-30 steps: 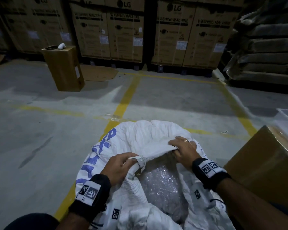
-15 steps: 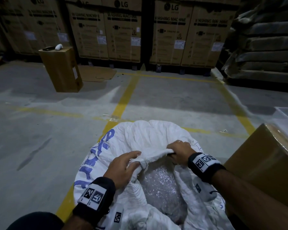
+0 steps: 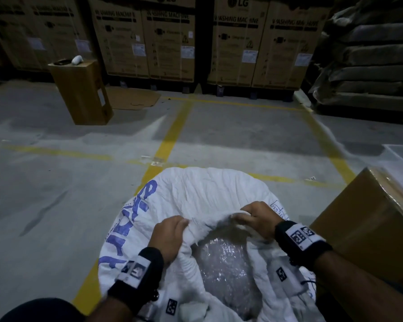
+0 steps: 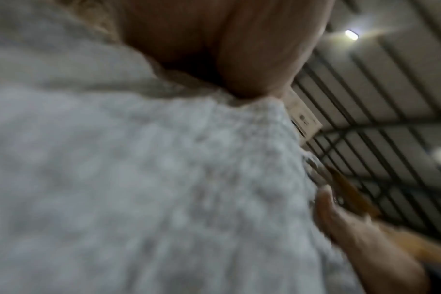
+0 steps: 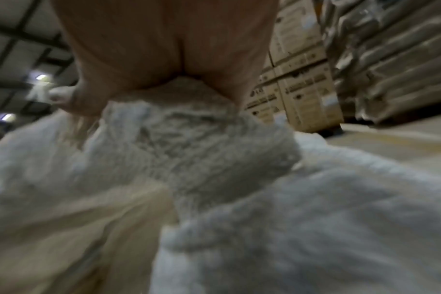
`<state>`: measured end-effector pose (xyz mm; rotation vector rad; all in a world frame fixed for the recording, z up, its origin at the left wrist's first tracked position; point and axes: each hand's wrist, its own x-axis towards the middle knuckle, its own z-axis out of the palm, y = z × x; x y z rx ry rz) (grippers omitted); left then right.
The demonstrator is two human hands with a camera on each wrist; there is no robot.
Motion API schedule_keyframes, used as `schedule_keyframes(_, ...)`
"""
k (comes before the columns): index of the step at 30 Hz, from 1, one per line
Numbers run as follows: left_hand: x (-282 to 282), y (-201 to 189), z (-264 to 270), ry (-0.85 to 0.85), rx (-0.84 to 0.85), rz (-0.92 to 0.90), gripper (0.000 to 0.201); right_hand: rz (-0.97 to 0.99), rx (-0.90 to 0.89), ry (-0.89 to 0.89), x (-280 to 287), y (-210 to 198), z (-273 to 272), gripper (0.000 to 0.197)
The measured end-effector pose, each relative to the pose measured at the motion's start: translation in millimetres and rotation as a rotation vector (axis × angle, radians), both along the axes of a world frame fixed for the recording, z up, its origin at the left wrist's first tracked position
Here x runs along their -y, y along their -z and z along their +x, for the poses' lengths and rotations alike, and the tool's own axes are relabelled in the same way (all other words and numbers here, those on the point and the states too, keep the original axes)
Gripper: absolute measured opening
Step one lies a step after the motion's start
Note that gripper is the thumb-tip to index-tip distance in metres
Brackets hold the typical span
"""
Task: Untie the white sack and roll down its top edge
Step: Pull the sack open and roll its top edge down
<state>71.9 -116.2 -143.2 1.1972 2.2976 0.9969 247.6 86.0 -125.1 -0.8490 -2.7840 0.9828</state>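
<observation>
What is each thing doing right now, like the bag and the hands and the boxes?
white sack: untied, mouth open, top edge bunched
clear plastic inside: showing through the mouth
left hand: grips the sack's edge
right hand: grips the sack's edge
small upright box: standing, closed, things on top
brown box: closed, beside the sack

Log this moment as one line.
left hand grips sack rim | right hand grips rim | sack open | roll-down underway

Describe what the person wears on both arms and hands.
Both forearms are bare, with no sleeves in view. Each wrist carries a black band: the left band and the right band each bear a white panel printed with black square coded markers. No gloves on either hand.
</observation>
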Motion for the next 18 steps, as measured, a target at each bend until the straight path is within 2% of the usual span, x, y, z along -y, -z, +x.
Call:
schedule_keyframes(2, 3, -1, -12, 0.018, 0.207, -0.061, 0.044, -0.176, 0.161, 0.038, -3, -9, -2, 0.055)
schedule_keyframes(4, 4, 2, -22, 0.086, 0.356, -0.200, 0.038, -0.170, 0.397, 0.053, -8, -11, -5, 0.058)
schedule_keyframes(6, 3, 6, -23, 0.069, 0.396, -0.274, 0.031, -0.193, 0.556, 0.044, -10, -8, -9, 0.060)
schedule_keyframes(7, 2, 9, -18, 0.022, 0.378, -0.290, 0.038, -0.208, 0.598, 0.035, -10, -5, -11, 0.060)
schedule_keyframes(8, 1, 12, -13, -0.034, 0.298, -0.296, 0.041, -0.214, 0.624, 0.031, -10, -2, -14, 0.059)
schedule_keyframes(11, 3, 15, 1, -0.195, -0.019, -0.283, 0.025, -0.204, 0.615, 0.065, -14, -2, -21, 0.052)
schedule_keyframes(13, 3, 13, 4, -0.208, -0.209, -0.189, 0.023, -0.201, 0.560, 0.141, -22, 1, -27, 0.049)
schedule_keyframes(15, -1, 6, 8, -0.164, -0.307, -0.077, 0.020, -0.163, 0.511, 0.201, -29, 5, -33, 0.047)
schedule_keyframes(16, -3, 2, 13, -0.136, -0.323, -0.075, 0.023, -0.130, 0.497, 0.217, -31, 8, -35, 0.047)
schedule_keyframes(18, -6, 2, 23, -0.103, -0.402, -0.234, 0.043, -0.091, 0.436, 0.223, -28, 13, -39, 0.049)
